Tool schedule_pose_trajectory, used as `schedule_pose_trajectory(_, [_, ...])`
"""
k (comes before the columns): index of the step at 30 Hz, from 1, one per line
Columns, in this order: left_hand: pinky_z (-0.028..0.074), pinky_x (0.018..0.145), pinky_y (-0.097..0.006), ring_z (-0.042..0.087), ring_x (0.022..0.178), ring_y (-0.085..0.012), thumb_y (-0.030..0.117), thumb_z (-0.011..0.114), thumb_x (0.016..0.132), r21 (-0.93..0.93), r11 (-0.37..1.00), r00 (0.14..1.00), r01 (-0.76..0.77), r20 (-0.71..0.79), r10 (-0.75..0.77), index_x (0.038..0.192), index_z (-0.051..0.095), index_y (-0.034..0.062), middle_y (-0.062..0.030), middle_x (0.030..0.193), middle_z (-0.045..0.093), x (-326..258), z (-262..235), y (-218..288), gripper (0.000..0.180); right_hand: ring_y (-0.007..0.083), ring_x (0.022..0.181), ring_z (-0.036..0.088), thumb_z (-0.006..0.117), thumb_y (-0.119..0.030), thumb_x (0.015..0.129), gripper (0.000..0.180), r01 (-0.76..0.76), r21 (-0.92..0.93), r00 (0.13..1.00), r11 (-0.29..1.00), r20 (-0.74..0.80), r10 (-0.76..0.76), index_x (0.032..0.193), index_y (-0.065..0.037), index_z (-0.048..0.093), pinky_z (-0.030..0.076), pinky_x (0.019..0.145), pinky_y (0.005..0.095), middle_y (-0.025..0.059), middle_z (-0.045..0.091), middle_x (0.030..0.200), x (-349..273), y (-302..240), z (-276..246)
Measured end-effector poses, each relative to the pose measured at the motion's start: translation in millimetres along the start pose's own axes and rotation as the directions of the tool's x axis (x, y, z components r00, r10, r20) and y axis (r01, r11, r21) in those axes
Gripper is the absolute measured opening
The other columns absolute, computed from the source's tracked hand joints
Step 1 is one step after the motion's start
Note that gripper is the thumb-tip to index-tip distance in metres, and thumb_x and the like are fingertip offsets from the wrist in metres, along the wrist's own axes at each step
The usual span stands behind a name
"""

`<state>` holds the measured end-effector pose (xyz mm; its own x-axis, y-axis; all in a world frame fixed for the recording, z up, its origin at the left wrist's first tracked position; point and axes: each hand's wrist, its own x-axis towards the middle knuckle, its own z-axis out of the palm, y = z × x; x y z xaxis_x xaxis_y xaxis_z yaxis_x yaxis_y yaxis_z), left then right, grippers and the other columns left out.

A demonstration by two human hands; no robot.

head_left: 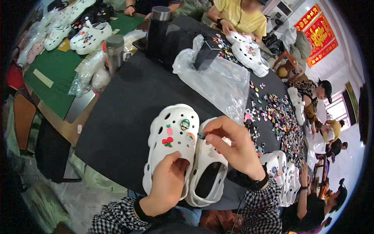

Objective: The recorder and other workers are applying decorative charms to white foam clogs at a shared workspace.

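Fingers (223, 123) of R hand (237, 150): thumb + index pinched almost together on small dark-green charm (201, 135), right by inner side of R clog (205, 151), nr its toe; can't tell if stud sits in a hole. L hand (165, 189) grips L clog (177, 150) at foot opening, thumb on top edge, index curled inside, other fingers mostly hidden. Both white clogs side by side on black table (113, 128), toes twd 12, openings twd 6. L clog's upper has green-capped character charm (184, 124) at 1, rainbow charm (190, 137) at 3, red charm (167, 142) at 8, pink pineapple charm (169, 130) at 10. From the pair: clear plastic bag (218, 80) at 1, loose charm pile (286, 124) btwn 2 & 3, more white clogs (290, 183) btwn 3 & 4, steel tumbler (115, 58) approx 11, dark bottle (157, 29) btwn 11 & 12. Co-worker in yellow top (237, 15) far off nr 1, hands at another white clog (250, 58).
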<state>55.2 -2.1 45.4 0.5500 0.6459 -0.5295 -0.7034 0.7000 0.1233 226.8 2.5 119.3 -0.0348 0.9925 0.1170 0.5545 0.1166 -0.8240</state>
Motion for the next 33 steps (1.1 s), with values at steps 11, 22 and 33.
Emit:
schedule_pose_trajectory(11, [0.044,0.082,-0.034,0.057,0.087,-0.019,0.016,0.052,0.094,-0.035,0.999,0.998,0.008,0.068,-0.006,0.09,0.059,0.0046,-0.0058,0.088,0.061,-17,2,-1,0.014,0.0228,0.075,0.063,0.065,-0.007,0.083,0.017,0.173,-0.179,0.967,0.969,0.219,-0.132,0.099,-0.002,0.062,0.049,0.065,0.0312,0.0118,0.062,0.089,12,4,29])
schedule_pose_trajectory(22, [0.041,0.091,-0.035,0.052,0.097,-0.0222,0.011,0.051,0.092,-0.058,0.998,0.998,-0.016,0.057,0.019,0.102,0.055,0.0012,-0.0096,0.1,0.057,15,-34,-15,0.015,0.0323,0.079,0.06,0.062,-0.012,0.084,0.01,0.322,-0.239,0.935,0.916,0.23,-0.269,0.09,-0.005,0.061,0.05,0.067,0.0397,0.0126,0.057,0.086,13,8,38])
schedule_pose_trajectory(33, [0.038,0.091,-0.033,0.052,0.095,-0.0147,0.012,0.05,0.09,-0.01,0.995,0.995,-0.097,0.037,0.098,0.114,0.052,0.0077,-0.0025,0.105,0.057,-2,1,-2,0.025,0.0335,0.079,0.061,0.061,-0.004,0.082,0.009,0.302,-0.152,0.932,0.941,0.253,-0.258,0.091,-0.001,0.06,0.05,0.069,0.0387,0.0141,0.06,0.088,23,16,30])
